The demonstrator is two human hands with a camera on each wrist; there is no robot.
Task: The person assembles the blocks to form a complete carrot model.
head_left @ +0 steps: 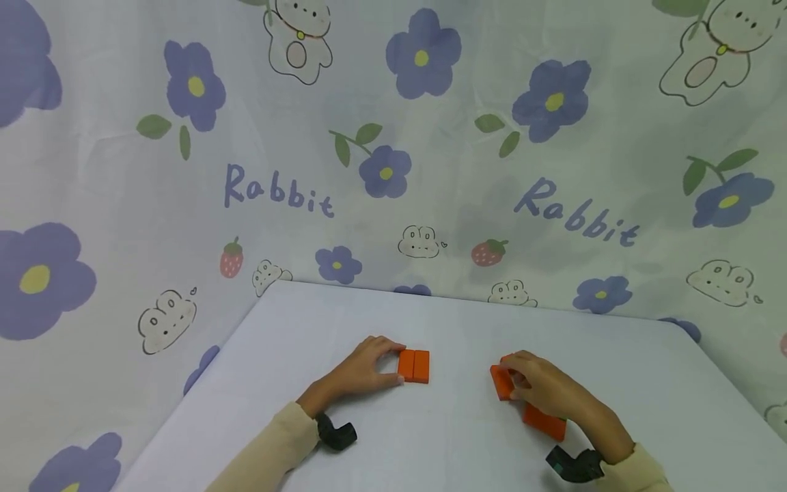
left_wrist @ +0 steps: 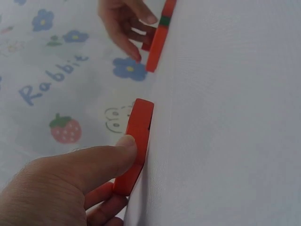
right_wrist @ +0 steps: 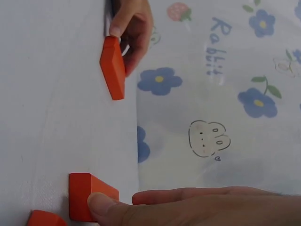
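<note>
Two flat orange blocks [head_left: 421, 367] lie side by side on the white table, long edges together. My left hand [head_left: 367, 369] pinches the nearer one of this pair across its ends, thumb at the front and fingers behind. Further right, my right hand [head_left: 548, 386] pinches another orange block [head_left: 501, 383] between thumb and fingers. In the right wrist view the thumb presses on the face of that held block [right_wrist: 79, 195]. Beneath the right hand lies one more orange block [head_left: 544, 422], partly covered, with a bit of green [head_left: 563, 418] showing at its edge.
The white table [head_left: 455, 444] ends at a back edge against a hanging cloth [head_left: 455, 171] printed with flowers, rabbits and strawberries. A dark wrist mount [head_left: 337, 434] sits on the left wrist, and another mount [head_left: 574, 465] on the right.
</note>
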